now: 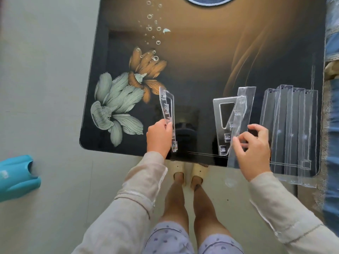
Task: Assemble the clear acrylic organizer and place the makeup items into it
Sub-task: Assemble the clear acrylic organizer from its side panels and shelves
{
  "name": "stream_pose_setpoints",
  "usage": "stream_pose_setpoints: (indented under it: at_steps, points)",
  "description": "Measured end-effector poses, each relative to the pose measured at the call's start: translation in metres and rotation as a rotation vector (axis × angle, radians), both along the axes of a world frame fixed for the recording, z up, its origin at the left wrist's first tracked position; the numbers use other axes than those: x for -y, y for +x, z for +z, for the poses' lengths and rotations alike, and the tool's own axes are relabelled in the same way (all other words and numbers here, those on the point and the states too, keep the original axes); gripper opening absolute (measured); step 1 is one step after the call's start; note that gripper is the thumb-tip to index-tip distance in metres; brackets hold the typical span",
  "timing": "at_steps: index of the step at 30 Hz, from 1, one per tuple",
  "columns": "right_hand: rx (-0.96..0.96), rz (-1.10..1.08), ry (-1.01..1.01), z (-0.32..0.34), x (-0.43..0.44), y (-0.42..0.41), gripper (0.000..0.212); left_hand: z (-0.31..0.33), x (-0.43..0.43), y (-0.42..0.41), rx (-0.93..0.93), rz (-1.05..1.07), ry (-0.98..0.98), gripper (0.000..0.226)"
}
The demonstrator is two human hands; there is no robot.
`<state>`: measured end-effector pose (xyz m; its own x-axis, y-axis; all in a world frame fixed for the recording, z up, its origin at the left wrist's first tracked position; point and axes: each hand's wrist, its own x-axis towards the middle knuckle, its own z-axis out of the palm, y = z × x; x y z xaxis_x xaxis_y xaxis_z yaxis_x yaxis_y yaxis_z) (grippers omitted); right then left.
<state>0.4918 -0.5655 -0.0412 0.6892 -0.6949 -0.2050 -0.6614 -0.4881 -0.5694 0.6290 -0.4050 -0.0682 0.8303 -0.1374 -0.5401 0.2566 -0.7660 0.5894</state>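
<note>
My left hand (159, 138) grips a clear acrylic side panel (167, 109), holding it on edge above the table's front. A second clear side panel (222, 125), with a triangular cut-out, lies flat on the table between my hands. My right hand (252, 149) pinches a long clear acrylic tray strip (242, 116) that leans tilted over that flat panel. Several more clear tray strips (291, 132) lie side by side at the table's right front corner. No makeup items are in view.
The dark glossy table (192, 57) carries a printed flower pattern at left and its front edge runs just below my hands. A turquoise object (16, 176) lies on the grey floor at far left. My legs and sandals stand below the table edge.
</note>
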Motion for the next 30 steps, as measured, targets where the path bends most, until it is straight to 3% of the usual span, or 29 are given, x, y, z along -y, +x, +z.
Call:
stream_pose_setpoints:
  at_steps: [7, 10, 12, 18, 30]
  points:
    - [-0.043, 0.357, 0.210, 0.016, -0.015, 0.027, 0.003, 0.001, -0.023, 0.015, 0.007, 0.049, -0.009, 0.029]
    - [-0.102, 0.392, 0.280, 0.014, -0.023, 0.033, 0.042, 0.001, -0.026, 0.018, 0.008, 0.029, 0.005, 0.030]
    - [-0.149, 0.447, 0.252, 0.012, -0.024, 0.035, 0.056, 0.003, -0.026, 0.019, 0.013, 0.006, 0.011, 0.030]
    - [-0.342, 0.727, 0.068, 0.004, -0.025, 0.038, 0.049, 0.003, -0.027, 0.021, 0.040, -0.061, 0.040, 0.028]
    - [-0.381, 0.837, -0.027, -0.013, -0.030, 0.046, 0.050, 0.003, -0.025, 0.018, 0.074, -0.074, 0.047, 0.028]
